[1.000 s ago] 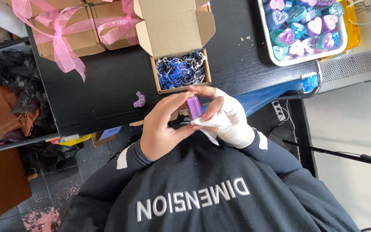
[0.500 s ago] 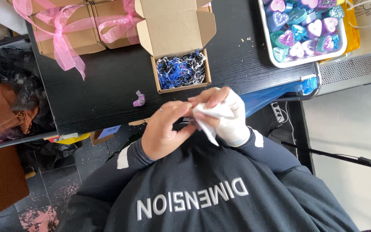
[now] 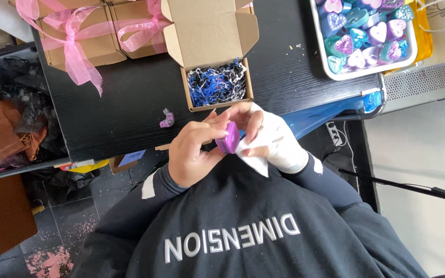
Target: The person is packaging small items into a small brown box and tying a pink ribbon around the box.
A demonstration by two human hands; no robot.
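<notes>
Purple glossy block (image 3: 229, 138) pinched between both hands, white cloth (image 3: 253, 158) beneath.

Craft packing workshop: ribboned gift boxes (image 3: 86, 38), tray of heart pieces (image 3: 366, 36).

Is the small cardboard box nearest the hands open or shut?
Open: the cardboard box has its lid flap folded back, showing blue, black and white paper shred inside.

Soft, even daylight fills the view, bright on the pale floor at right and dim under the desk (image 3: 130, 103) at left. Shadows are faint, glare is slight, and focus stays sharp throughout.
</notes>
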